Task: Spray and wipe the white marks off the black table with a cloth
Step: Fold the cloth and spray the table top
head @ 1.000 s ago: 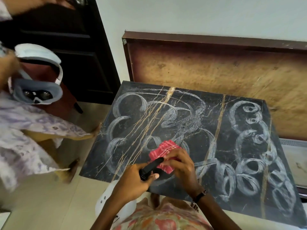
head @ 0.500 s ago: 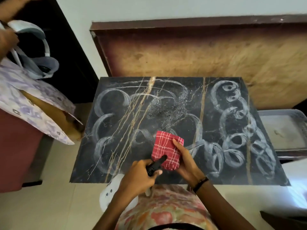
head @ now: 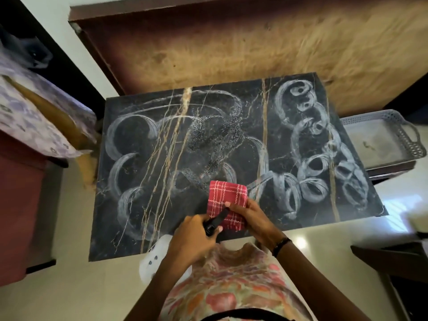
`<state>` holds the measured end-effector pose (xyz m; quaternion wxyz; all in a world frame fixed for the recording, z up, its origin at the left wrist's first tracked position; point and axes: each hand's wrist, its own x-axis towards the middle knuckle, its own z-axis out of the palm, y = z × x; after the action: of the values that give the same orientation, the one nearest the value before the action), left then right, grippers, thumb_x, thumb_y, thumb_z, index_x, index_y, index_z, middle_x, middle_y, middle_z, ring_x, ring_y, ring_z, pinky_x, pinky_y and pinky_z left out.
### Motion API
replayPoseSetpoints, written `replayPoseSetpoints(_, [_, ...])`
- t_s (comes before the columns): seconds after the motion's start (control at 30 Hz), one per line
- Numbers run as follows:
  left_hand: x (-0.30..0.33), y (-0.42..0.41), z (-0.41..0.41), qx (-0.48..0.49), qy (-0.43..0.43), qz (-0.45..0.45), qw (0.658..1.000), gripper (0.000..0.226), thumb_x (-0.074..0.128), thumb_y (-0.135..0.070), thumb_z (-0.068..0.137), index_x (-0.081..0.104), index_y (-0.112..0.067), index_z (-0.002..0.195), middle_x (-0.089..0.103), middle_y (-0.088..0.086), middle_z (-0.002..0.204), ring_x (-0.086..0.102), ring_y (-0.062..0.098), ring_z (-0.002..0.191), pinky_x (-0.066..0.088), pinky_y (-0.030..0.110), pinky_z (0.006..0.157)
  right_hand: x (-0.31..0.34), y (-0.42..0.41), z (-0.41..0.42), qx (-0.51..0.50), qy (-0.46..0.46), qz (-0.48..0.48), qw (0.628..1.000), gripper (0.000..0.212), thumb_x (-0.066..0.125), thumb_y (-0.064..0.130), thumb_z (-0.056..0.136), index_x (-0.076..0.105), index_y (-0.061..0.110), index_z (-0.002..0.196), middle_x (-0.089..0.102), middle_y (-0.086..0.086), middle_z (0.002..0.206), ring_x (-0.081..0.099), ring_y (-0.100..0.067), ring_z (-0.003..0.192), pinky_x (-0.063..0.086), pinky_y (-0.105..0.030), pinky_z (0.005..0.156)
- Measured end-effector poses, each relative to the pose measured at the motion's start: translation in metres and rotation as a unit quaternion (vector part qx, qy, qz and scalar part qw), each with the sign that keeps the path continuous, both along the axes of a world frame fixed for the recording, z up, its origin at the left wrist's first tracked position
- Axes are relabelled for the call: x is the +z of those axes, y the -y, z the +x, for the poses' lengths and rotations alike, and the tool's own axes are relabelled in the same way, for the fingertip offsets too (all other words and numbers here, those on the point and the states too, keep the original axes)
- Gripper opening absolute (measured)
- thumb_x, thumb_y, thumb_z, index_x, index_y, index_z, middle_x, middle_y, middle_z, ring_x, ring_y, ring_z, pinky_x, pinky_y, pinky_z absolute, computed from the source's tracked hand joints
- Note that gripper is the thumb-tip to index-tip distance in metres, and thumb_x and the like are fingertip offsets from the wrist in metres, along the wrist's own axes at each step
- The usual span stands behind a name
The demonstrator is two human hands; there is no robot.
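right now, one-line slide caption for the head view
Left hand grips a black spray nozzle, right hand holds a red checked cloth over the chalk-swirled black table.

- We saw the left hand (head: 193, 240) gripping a black-nozzled spray bottle (head: 214, 222).
- The right hand (head: 252, 215) held a folded red checked cloth (head: 225, 199) over the black table (head: 139, 181).
- White swirl marks (head: 310, 163) covered the tabletop.
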<state>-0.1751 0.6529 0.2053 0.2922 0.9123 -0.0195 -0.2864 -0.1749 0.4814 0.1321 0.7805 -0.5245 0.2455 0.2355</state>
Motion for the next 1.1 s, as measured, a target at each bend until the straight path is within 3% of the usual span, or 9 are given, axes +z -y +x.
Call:
replayPoseSetpoints(0.07, [0.000,-0.009,0.000,-0.012,-0.010,-0.026,1.000,0.022,0.066,-0.040,0.083,0.052,-0.030,0.070,0.058,0.000,0.072,0.062,0.031,0.081,0.047,0.036,0.065,-0.003,-0.001,0.001,0.070,0.110,-0.143,0.981,0.041,0.068,0.005,0.086,0.055,0.009,0.124,0.069,-0.004,0.110,0.067,-0.004,0.095,0.054,-0.025,0.077])
replayPoseSetpoints(0.17, [0.000,-0.020,0.000,-0.024,-0.012,-0.080,0.996,0.019,0.069,-0.038,0.081,0.054,-0.035,0.070,0.064,-0.004,0.073,0.064,0.025,0.078,0.053,0.039,0.068,-0.017,-0.005,0.005,0.170,0.359,-0.363,0.843,0.045,0.070,-0.004,0.081,0.061,0.011,0.123,0.062,0.001,0.126,0.054,0.007,0.116,0.045,-0.024,0.100])
replayPoseSetpoints(0.27, [-0.002,-0.027,0.001,0.043,0.018,-0.072,0.996,0.016,0.068,-0.035,0.081,0.055,-0.035,0.072,0.057,-0.005,0.069,0.062,0.031,0.082,0.050,0.038,0.067,-0.028,-0.012,0.004,0.252,0.480,-0.401,0.739,0.029,0.065,0.002,0.088,0.067,0.012,0.115,0.049,0.001,0.143,0.037,-0.011,0.138,0.030,-0.026,0.114])
replayPoseSetpoints(0.37, [-0.005,-0.036,-0.001,0.064,0.010,-0.053,0.997,0.019,0.067,-0.035,0.084,0.052,-0.033,0.071,0.055,-0.004,0.068,0.060,0.030,0.080,0.051,0.038,0.068,-0.029,-0.016,-0.005,0.243,0.568,-0.450,0.644,0.022,0.053,0.017,0.097,0.071,0.010,0.106,0.051,0.000,0.129,0.043,-0.016,0.128,0.036,-0.025,0.109])
replayPoseSetpoints(0.5, [-0.005,-0.046,-0.010,0.062,-0.011,-0.082,0.995,0.023,0.071,-0.035,0.081,0.053,-0.038,0.068,0.060,-0.007,0.071,0.060,0.026,0.078,0.053,0.037,0.072,-0.020,-0.024,-0.003,0.181,0.623,-0.469,0.599,0.030,0.047,0.022,0.101,0.073,0.006,0.098,0.050,-0.002,0.114,0.050,-0.021,0.113,0.044,-0.027,0.097])
replayPoseSetpoints(0.67, [-0.006,-0.050,-0.024,0.150,0.024,-0.049,0.987,0.018,0.068,-0.036,0.083,0.067,-0.019,0.089,0.066,0.003,0.076,0.062,0.026,0.074,0.051,0.037,0.067,-0.015,-0.032,-0.001,0.161,0.629,-0.436,0.623,0.014,0.058,0.014,0.096,0.070,0.011,0.102,0.055,-0.001,0.114,0.052,-0.022,0.112,0.044,-0.030,0.097])
replayPoseSetpoints(0.8, [-0.002,-0.059,-0.036,0.179,0.021,-0.078,0.980,0.017,0.070,-0.031,0.082,0.066,-0.015,0.084,0.059,-0.002,0.064,0.056,0.019,0.061,0.041,0.030,0.057,-0.016,-0.041,-0.004,0.145,0.564,-0.378,0.719,0.026,0.065,-0.005,0.084,0.073,0.009,0.104,0.065,-0.004,0.119,0.056,-0.019,0.119,0.042,-0.031,0.105])
replayPoseSetpoints(0.93, [0.001,-0.073,-0.051,0.260,0.000,-0.174,0.950,0.011,0.074,-0.025,0.080,0.069,-0.016,0.081,0.063,-0.006,0.058,0.059,0.008,0.056,0.045,0.026,0.057,0.002,-0.057,-0.018,0.072,0.278,-0.209,0.935,0.033,0.068,0.000,0.085,0.069,0.028,0.102,0.073,0.013,0.099,0.069,-0.011,0.095,0.053,-0.022,0.080])
replayPoseSetpoints(1.1, [0.000,-0.093,-0.075,0.382,-0.006,-0.260,0.887,0.005,0.072,-0.021,0.081,0.071,-0.020,0.086,0.068,0.001,0.071,0.051,0.002,0.043,0.044,0.017,0.046,-0.005,-0.074,-0.031,0.025,0.005,-0.048,0.998,0.022,0.062,0.008,0.091,0.062,0.010,0.112,0.072,-0.010,0.103,0.071,-0.024,0.089,0.058,-0.032,0.069])
